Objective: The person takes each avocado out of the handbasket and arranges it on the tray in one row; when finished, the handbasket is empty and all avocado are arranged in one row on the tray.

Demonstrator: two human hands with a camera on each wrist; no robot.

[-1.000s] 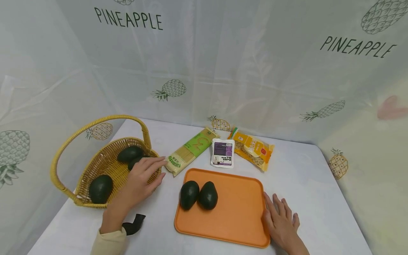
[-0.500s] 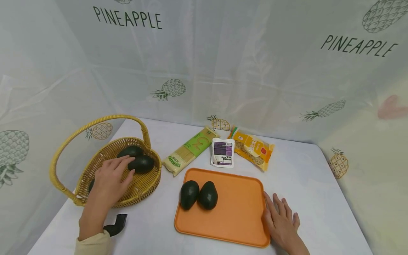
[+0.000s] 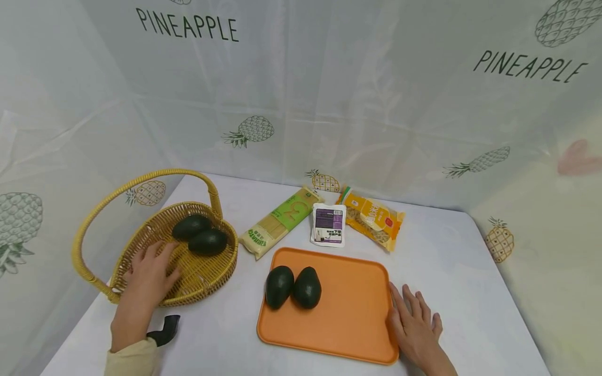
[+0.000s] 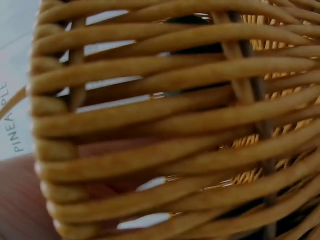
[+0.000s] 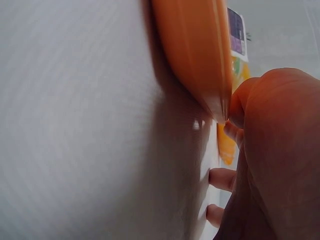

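My left hand (image 3: 147,281) reaches over the near-left part of a yellow woven basket (image 3: 199,287), its fingers spread. It covers the spot where an avocado lay; that avocado is hidden in the head view. Two dark green avocados, a rear one (image 3: 192,226) and a front one (image 3: 208,242), lie together at the basket's far side. Basket weave (image 4: 150,120) fills most of the left wrist view. My right hand (image 3: 415,329) lies at the right edge of an orange tray (image 3: 352,313), fingers extended and touching its rim. Two more avocados, left (image 3: 279,287) and right (image 3: 307,288), sit on the tray.
Behind the tray lie a green-labelled noodle pack (image 3: 282,222), a white and purple pouch (image 3: 328,225) and an orange food bag (image 3: 372,219). The basket's tall handle (image 3: 127,187) arches over its left side. A black curved piece (image 3: 165,331) is beside my left wrist.
My left hand has moved leftward from the basket's right rim to its near-left part, uncovering the front avocado at the far side. The right hand and tray stay put.
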